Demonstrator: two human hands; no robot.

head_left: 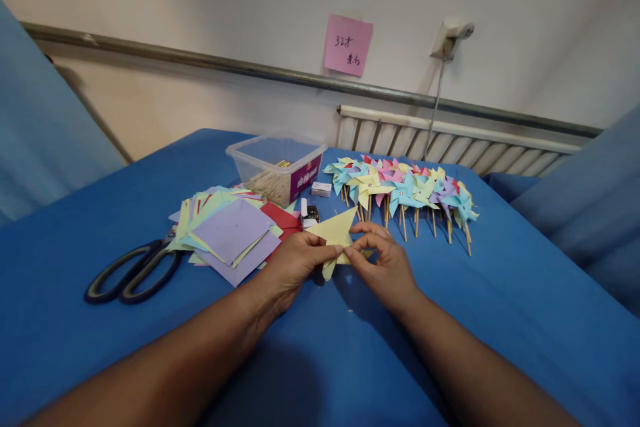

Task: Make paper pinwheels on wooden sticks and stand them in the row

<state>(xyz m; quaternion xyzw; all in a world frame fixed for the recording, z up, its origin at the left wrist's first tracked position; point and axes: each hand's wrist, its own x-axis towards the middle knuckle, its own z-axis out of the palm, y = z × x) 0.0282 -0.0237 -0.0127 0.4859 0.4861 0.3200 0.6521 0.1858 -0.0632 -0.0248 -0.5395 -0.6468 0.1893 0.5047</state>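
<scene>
A pale yellow paper pinwheel (336, 228), partly folded, is held above the table between both hands. My left hand (295, 259) pinches it from the left, thumb across its middle. On the other side my right hand (383, 260) has thumb and forefinger closed on the paper near its centre. Whether a pin sits under the fingertips cannot be made out. Just behind my left hand lies a small open box (310, 213) with dark shiny contents. A stack of coloured paper squares (233, 230) is to its left, with a red sheet (283, 217) at the stack's right side.
Black-handled scissors (133, 273) lie left, blades under the papers. A clear plastic tub (270, 167) of wooden sticks stands behind, beside a small white box (321, 189). Several finished pinwheels (410, 190) on sticks lie at the back right of the blue-covered table (480, 320).
</scene>
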